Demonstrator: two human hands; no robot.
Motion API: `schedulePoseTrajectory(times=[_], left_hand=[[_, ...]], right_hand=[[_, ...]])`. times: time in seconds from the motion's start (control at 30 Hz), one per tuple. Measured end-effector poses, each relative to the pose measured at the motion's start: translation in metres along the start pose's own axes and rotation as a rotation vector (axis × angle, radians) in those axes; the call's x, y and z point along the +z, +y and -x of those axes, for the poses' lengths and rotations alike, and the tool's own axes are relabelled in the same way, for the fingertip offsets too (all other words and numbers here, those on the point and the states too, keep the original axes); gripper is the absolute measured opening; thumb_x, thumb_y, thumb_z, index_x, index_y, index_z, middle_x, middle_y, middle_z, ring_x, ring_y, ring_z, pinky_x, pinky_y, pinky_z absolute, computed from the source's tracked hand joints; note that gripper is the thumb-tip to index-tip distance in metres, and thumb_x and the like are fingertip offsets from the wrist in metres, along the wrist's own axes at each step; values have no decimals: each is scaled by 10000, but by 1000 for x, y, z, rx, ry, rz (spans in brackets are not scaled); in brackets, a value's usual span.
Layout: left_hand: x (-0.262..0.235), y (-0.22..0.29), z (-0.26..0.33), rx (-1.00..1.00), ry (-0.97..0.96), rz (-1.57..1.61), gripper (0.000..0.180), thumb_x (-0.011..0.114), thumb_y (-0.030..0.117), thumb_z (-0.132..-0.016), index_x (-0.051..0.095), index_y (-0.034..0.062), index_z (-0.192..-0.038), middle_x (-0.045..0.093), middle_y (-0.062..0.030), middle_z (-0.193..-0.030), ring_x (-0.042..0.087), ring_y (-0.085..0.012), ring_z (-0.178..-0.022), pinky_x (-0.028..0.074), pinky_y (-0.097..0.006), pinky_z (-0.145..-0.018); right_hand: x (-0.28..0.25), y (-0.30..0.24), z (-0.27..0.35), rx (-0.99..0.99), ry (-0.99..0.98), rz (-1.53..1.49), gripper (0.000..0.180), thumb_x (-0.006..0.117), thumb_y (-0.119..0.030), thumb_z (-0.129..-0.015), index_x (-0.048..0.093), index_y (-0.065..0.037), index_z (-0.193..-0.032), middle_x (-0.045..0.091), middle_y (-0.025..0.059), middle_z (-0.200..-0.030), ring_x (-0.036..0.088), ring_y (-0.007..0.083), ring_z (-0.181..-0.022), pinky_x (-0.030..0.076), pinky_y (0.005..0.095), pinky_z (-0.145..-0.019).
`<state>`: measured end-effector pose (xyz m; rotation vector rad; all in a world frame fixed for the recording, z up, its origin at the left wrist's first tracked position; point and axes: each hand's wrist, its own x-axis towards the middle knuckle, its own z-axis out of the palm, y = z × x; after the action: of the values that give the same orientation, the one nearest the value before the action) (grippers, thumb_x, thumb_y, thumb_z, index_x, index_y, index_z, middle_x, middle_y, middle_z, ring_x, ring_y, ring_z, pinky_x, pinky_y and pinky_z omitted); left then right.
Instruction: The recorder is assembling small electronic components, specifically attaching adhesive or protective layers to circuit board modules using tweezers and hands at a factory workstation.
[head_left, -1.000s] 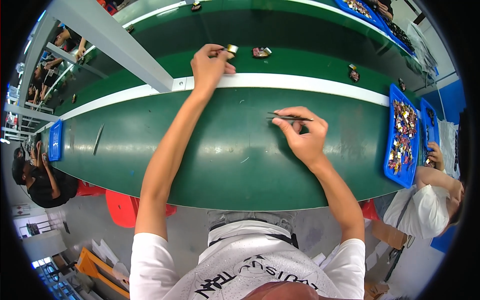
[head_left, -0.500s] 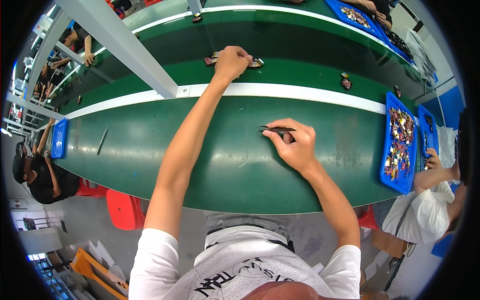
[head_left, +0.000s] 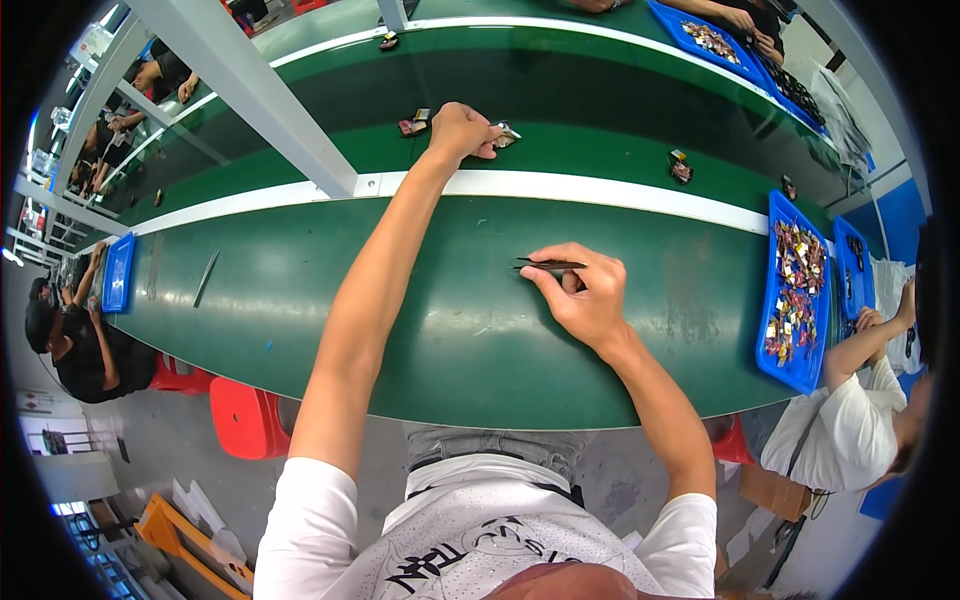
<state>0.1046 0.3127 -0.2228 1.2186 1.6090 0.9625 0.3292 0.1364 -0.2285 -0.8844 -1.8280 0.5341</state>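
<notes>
- A slanting grey metal post, its foot beside the white rail that edges the near green worktop
- A slim metallic tool lying alone on the worktop's left part
- A blue plastic tray at the worktop's far left end
- A co-worker in black seated near that tray
- A co-worker in a white top at the right
- A red plastic stool below the worktop's left edge
- An orange metal frame on the floor, lower left
- A brown cardboard box, lower right
</notes>
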Motion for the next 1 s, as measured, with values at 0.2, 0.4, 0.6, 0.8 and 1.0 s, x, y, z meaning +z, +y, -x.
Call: schedulePoseTrajectory(times=[0.2, 0.4, 0.6, 0.8, 1.0], left_hand=[[-2, 7, 20, 11, -87, 118, 152, 750, 78, -906, 651, -32, -940, 695, -89, -807, 659, -124, -661, 554, -242, -609], [-11, 0, 78, -11, -213, 277, 168, 742, 107, -918, 653, -23, -973, 686, -57, -835, 593, -87, -650, 454, -226, -562], [-20, -24, 153, -103, -165, 314, 176, 698, 71, -921, 676, -52, -1045, 671, -50, -821, 589, -89, -619, 448, -224, -515], [-13, -36, 190, -68, -201, 414, 159, 645, 109, -976, 612, -42, -1012, 669, -87, -816, 653, -140, -612, 490, -240, -479], [-4, -40, 197, 11, -221, 417, 184, 637, 120, -996, 589, -57, -1013, 673, -113, -795, 689, -175, -590, 513, -259, -455]], right_hand=[[1, -1, 1, 19, -11, 17, 147, 852, -63, -754, 741, -46, -849, 726, 41, -734, 407, 83, -386, 330, 259, -416], [2, 0, 4, 138, -16, -110, 140, 848, -50, -784, 745, -25, -876, 703, 11, -716, 391, 26, -433, 292, 222, -422], [-1, -12, 3, 493, -22, -484, 161, 840, -17, -813, 730, 12, -927, 647, -34, -727, 379, -11, -512, 279, 185, -462], [-1, -16, 4, 587, -27, -539, 142, 816, 13, -837, 718, 26, -939, 588, -62, -704, 373, -22, -540, 266, 183, -474], [4, -7, 6, 558, 22, -508, 128, 811, 15, -840, 723, 22, -934, 575, -68, -691, 368, -25, -542, 255, 187, -473]])
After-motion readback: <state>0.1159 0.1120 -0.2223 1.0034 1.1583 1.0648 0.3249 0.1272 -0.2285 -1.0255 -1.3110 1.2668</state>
